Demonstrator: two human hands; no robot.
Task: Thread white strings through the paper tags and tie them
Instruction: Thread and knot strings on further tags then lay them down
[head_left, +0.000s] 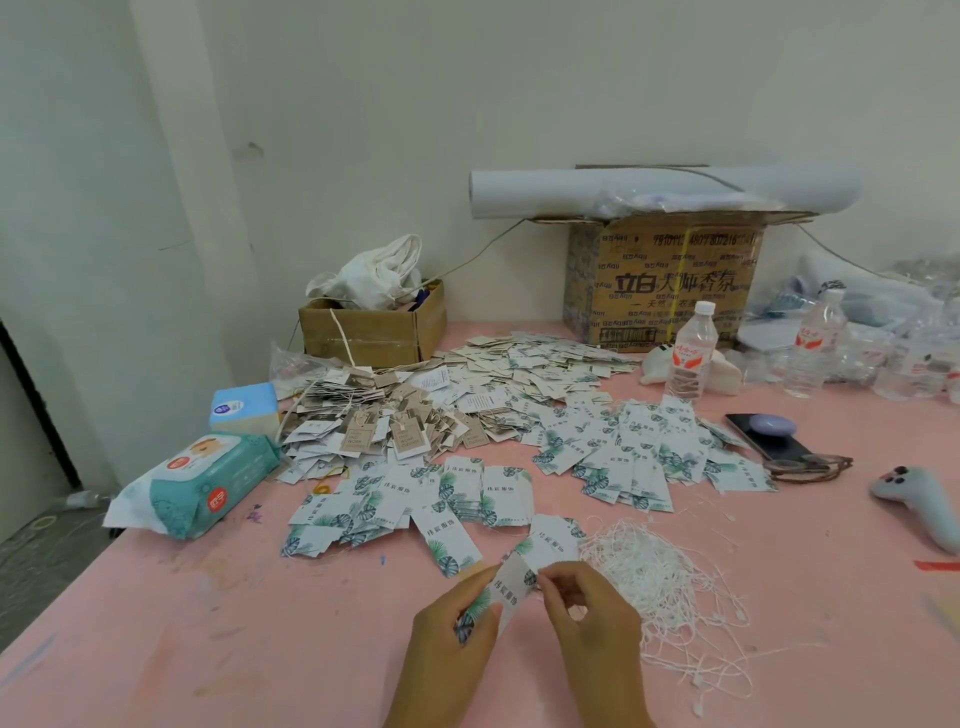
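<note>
My left hand (457, 629) grips a white paper tag (506, 590) with green leaf print, held slanted above the pink table (260, 623). My right hand (587, 608) pinches at the tag's upper end with curled fingers; whether a string is between them I cannot tell. A tangle of white strings (660, 577) lies just right of my right hand. Loose leaf-print tags (415, 504) spread beyond my hands, with more (639, 447) to the right. A heap of strung brown and white tags (384, 421) sits further back.
Wet wipes pack (202, 483) and tissue box (244, 408) lie at the left. Two cardboard boxes (374, 327) (670, 280) stand at the back by the wall. Water bottles (691, 353), a phone (769, 436), glasses (810, 465) and a grey toy (919, 504) are at the right.
</note>
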